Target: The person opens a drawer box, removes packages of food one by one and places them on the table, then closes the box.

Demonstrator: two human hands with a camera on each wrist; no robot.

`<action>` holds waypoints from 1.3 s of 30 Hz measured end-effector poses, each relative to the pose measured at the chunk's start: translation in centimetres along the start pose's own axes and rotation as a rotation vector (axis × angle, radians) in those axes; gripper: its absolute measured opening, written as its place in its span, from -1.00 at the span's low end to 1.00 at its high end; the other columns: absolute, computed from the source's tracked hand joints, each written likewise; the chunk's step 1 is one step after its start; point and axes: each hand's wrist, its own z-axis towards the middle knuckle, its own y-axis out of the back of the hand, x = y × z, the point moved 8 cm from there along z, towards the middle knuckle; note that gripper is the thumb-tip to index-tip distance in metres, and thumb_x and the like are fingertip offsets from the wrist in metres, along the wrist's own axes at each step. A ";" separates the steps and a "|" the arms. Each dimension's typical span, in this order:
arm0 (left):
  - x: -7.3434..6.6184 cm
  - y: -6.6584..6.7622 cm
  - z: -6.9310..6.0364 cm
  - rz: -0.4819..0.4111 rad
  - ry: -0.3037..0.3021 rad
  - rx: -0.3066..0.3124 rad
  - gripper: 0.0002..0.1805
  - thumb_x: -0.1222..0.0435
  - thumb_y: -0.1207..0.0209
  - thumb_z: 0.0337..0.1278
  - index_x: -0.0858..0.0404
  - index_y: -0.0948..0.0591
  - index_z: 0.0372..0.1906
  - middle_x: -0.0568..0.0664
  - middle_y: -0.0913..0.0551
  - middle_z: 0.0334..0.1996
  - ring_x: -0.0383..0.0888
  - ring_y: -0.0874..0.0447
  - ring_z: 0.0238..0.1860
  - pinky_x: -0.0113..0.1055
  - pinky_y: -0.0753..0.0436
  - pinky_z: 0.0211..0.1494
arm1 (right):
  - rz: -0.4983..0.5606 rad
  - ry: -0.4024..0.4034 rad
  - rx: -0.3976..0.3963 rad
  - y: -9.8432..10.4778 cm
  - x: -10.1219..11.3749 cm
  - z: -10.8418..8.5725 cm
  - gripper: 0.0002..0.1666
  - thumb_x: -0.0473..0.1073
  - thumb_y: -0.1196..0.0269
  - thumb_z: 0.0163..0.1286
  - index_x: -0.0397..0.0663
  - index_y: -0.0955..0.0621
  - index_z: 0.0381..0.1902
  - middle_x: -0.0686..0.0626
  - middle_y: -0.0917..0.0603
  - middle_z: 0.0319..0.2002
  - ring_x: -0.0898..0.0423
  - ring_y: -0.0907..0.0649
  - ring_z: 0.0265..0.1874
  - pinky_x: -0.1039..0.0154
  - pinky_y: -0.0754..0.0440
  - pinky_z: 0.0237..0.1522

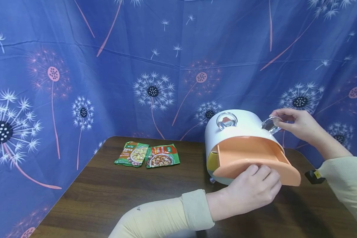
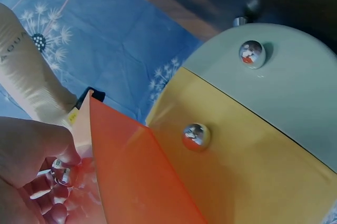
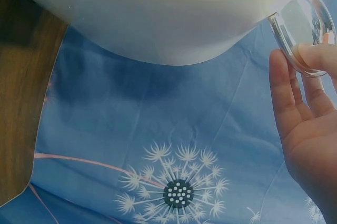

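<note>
Holding the orange top drawer [image 1: 288, 175] of the white cabinet [image 1: 247, 122] pulled out, right side of counter [image 1: 137, 191]: left grip [image 1: 254, 188] closed on its knob [image 2: 63, 173], right grip [image 1: 297, 122] pinching the clear ring [image 1: 267, 124]. Drawer opening looks mostly done; remaining travel can't be told. Yellow drawer [image 2: 231, 166] and green drawer [image 2: 284, 92] stand closed, left packet [image 1: 133, 154] and right packet [image 1: 163, 156] untouched at far left.

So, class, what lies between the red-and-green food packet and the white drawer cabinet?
The head view shows only bare wood-grain tabletop between the food packet and the drawer cabinet.
</note>
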 end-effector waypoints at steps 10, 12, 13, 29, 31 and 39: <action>0.6 -0.6 0.2 0.010 0.018 0.016 -0.68 0.33 0.16 0.28 0.04 -0.64 -0.23 -0.18 -0.53 -0.27 -0.21 -0.47 -0.24 -0.39 -0.41 -0.31 | 0.007 0.000 -0.008 0.1 0.0 -0.2 -0.55 0.06 -0.24 0.28 -0.02 -0.55 0.06 0.42 -0.47 -0.18 0.69 -0.42 -0.31 0.42 -0.57 -0.27; 0.7 -0.7 0.3 0.012 0.020 0.023 -0.67 0.34 0.16 0.29 0.04 -0.63 -0.23 -0.18 -0.52 -0.27 -0.21 -0.46 -0.25 -0.39 -0.40 -0.31 | 0.019 0.006 -0.010 0.1 0.0 -0.1 -0.56 0.05 -0.24 0.28 -0.03 -0.55 0.05 0.51 -0.45 -0.22 0.68 -0.43 -0.31 0.59 -0.44 -0.35; 0.7 -0.8 0.3 0.012 0.022 0.028 -0.67 0.34 0.17 0.29 0.04 -0.63 -0.22 -0.18 -0.52 -0.26 -0.21 -0.46 -0.25 -0.39 -0.40 -0.32 | 0.022 0.007 -0.010 0.1 0.0 -0.1 -0.56 0.04 -0.24 0.28 -0.03 -0.55 0.05 0.54 -0.44 -0.24 0.68 -0.43 -0.31 0.60 -0.43 -0.36; 2.0 -2.5 0.5 0.036 0.011 0.130 -0.64 0.28 0.22 0.34 0.01 -0.61 -0.09 -0.20 -0.54 -0.21 -0.23 -0.46 -0.20 -0.43 -0.41 -0.27 | 0.003 0.009 -0.007 0.1 0.0 0.0 -0.56 0.04 -0.23 0.30 -0.03 -0.54 0.07 0.47 -0.42 -0.17 0.71 -0.41 -0.30 0.54 -0.50 -0.37; 1.9 -3.3 0.4 0.033 0.019 0.150 -0.67 0.24 0.18 0.32 0.01 -0.60 -0.07 -0.19 -0.54 -0.19 -0.22 -0.46 -0.18 -0.42 -0.42 -0.25 | -0.001 0.011 -0.007 0.0 0.0 0.0 -0.56 0.02 -0.22 0.30 -0.04 -0.54 0.08 0.34 -0.48 -0.11 0.72 -0.41 -0.30 0.46 -0.57 -0.35; 2.3 -4.2 0.5 0.043 0.027 0.163 -0.70 0.25 0.12 0.25 0.02 -0.59 -0.07 -0.18 -0.52 -0.20 -0.22 -0.44 -0.19 -0.42 -0.39 -0.26 | -0.010 0.011 -0.017 0.0 0.2 0.0 -0.53 0.04 -0.21 0.31 -0.07 -0.53 0.09 -0.10 -0.56 0.02 0.74 -0.35 -0.32 -0.02 -0.62 -0.15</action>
